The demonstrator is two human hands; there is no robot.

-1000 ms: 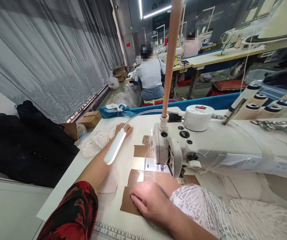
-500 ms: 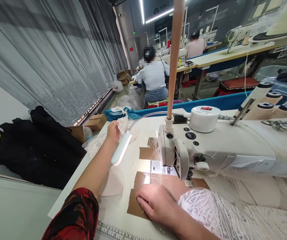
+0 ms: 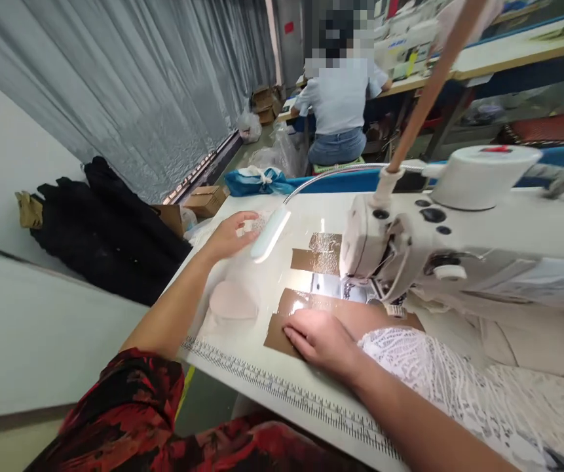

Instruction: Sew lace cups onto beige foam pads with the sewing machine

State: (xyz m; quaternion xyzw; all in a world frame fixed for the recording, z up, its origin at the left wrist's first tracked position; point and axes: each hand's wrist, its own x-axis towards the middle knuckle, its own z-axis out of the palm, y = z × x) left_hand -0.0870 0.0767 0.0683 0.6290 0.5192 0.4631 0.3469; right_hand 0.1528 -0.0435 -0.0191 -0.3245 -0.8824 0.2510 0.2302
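My left hand reaches to the far left of the sewing table, thumb and fingers apart beside white lace; nothing is held between them. On the brown-taped area in front of the needle rests my right hand, its fingers curled under and pressed together. Whatever may be beneath those fingers is hidden. A pale pink cup-shaped piece lies on sheer fabric nearer the front edge. Right of my right wrist, white lace fabric spreads across the table. The sewing machine stands just beyond my right hand.
A lit lamp on a bendable neck hangs beside my left hand. A measuring tape runs along the front edge. Black cloth is heaped at left, near cardboard boxes. A co-worker sits ahead, facing away.
My left hand has let go of the lace it was holding up, and its fingers have spread. The view has tilted down. My right hand stays on the brown-taped area.
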